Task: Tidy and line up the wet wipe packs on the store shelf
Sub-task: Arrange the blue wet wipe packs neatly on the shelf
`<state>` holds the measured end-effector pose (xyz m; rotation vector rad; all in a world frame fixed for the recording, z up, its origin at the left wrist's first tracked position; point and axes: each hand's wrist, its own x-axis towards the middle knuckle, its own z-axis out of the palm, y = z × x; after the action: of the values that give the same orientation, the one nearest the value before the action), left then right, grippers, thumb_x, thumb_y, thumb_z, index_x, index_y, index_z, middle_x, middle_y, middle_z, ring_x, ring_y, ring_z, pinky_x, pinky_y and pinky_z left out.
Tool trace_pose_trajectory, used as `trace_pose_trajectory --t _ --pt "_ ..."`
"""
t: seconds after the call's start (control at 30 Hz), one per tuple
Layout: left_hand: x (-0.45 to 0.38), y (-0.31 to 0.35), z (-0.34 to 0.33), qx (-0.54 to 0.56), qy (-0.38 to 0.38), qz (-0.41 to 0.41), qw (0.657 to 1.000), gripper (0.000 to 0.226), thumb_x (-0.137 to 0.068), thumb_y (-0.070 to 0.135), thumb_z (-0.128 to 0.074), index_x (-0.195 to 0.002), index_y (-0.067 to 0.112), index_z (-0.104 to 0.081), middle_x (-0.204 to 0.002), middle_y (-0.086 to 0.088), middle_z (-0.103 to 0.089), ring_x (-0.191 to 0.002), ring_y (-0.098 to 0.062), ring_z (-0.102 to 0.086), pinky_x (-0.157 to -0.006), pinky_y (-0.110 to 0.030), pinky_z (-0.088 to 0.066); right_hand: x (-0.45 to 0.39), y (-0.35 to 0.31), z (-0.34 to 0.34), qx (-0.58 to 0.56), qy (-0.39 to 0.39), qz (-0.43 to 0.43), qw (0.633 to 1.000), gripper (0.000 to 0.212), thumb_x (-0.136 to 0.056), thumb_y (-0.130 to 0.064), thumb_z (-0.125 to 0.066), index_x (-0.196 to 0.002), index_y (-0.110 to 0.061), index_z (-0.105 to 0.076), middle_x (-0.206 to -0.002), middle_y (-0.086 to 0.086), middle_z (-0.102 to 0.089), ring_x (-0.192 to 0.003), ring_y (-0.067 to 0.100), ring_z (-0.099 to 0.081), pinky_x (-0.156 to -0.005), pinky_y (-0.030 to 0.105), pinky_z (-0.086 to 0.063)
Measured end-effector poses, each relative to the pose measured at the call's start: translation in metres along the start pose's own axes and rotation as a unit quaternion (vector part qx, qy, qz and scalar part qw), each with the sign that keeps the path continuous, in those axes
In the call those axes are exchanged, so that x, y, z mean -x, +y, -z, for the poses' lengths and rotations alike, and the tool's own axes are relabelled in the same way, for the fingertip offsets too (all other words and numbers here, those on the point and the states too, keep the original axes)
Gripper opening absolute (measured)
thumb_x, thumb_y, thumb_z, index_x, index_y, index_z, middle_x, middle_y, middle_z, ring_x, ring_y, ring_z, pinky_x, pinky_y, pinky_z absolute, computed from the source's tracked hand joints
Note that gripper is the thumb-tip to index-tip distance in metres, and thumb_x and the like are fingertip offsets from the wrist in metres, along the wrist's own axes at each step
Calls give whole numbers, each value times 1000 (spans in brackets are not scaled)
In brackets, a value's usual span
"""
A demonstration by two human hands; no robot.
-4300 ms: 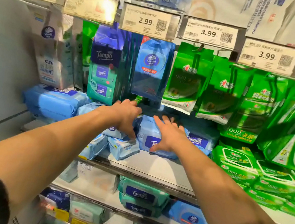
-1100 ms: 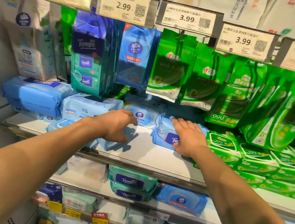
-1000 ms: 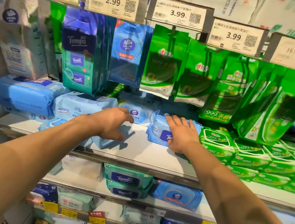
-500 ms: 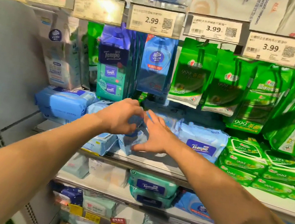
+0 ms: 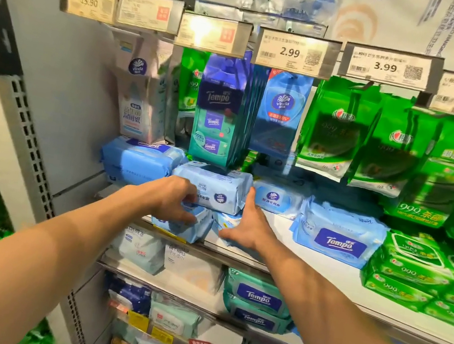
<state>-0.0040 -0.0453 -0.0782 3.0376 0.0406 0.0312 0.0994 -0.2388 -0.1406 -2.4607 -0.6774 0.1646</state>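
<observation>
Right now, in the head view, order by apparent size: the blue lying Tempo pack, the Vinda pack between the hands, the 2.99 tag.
1. blue Tempo pack.
2. Vinda pack and 2.99 tag: about alike; the pack is partly covered.

Hands [image 5: 168,199] [image 5: 248,226] now around stacked packs [image 5: 216,189] (formerly apart)

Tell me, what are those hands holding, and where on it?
A pale blue pack, between them: the left hand grips its lower left edge, the right hand presses flat against its right end.
</observation>
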Motion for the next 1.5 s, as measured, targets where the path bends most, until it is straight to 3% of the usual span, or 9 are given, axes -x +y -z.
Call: trace_pose_trajectory --t 0.17,0.33,0.43,0.6,1.0,1.3,1.37,1.43,1.5 --pt "-2 -7 -11 2 -14 38 999 51 -74 64 -63 -91 15 -63 -92 -4 -63 -83 -26 -59 -78 -43 -52 -9 -13 19 5 -1 29 1000 150 -53 -59 -87 -150 -25 22 -160 13 -4 -146 37 -13 -115 51 -25" --pt "7 -8 -16 3 -16 29 999 56 -73 67 -63 -102 19 -60 -101 -2 -53 -89 -22 -52 -82 -38 -49 -32 -41 38 -36 -25 15 999 153 -48 -62 -88 -151 -24 19 -161 10 16 -149 30 6 -120 46 -13" --pt "14 -9 -21 -14 -33 29 999 71 -71 71 -61 -122 22 -55 -116 -2 -49 -106 -23 -45 -93 -42 -46 -44 -54 42 18 -46 18 999 150 -50 -62 -87 -153 -18 12 -162 14 2 -148 33 -2 -119 44 -16" --pt "18 -13 -25 -5 -19 31 999 78 -71 71 -63 -132 25 -50 -126 -1 -48 -114 -23 -43 -98 -44 -45 -50 -57 40 68 -33 15 997 120 -56 -51 -89 -151 -14 -25 -152 14 -25 -138 37 -24 -109 42 -31" --pt "4 -4 -17 30 -1 40 999 57 -74 69 -57 -109 24 -62 -106 1 -51 -98 -20 -51 -87 -39 -49 -12 -20 79 16 47 1 999 114 -36 -56 -90 -137 -20 -52 -135 12 -53 -125 32 -48 -104 40 -43" --pt "-36 51 -22 -9 2 -26 1000 52 -73 67 -64 -101 23 -65 -101 -3 -57 -96 -24 -57 -84 -37 -51 52 56 130 -51 79 -109 990 104 -39 -43 -96 -130 -11 -57 -127 2 -60 -114 21 -56 -87 28 -43" --pt "-44 67 -22 -12 4 -43 999 50 -74 63 -66 -101 21 -63 -99 -2 -54 -93 -24 -55 -81 -36 -50 61 65 133 -67 65 -141 986 97 -34 -45 -96 -118 -10 -63 -117 1 -64 -103 19 -60 -83 29 -47" --pt "-51 80 -22 -27 3 -54 998 55 -73 66 -66 -102 20 -60 -98 -2 -51 -87 -21 -50 -79 -34 -49 68 70 134 -72 54 -171 981 76 -27 -49 -95 -87 -13 -66 -88 1 -66 -76 18 -60 -66 31 -48" --pt "-57 88 -23 -40 -3 -56 998 57 -72 68 -66 -102 20 -59 -101 -3 -53 -86 -21 -48 -78 -34 -48 73 75 135 -95 51 -193 975 67 -23 -54 -92 -68 -16 -59 -61 1 -53 -56 19 -47 -53 31 -35"
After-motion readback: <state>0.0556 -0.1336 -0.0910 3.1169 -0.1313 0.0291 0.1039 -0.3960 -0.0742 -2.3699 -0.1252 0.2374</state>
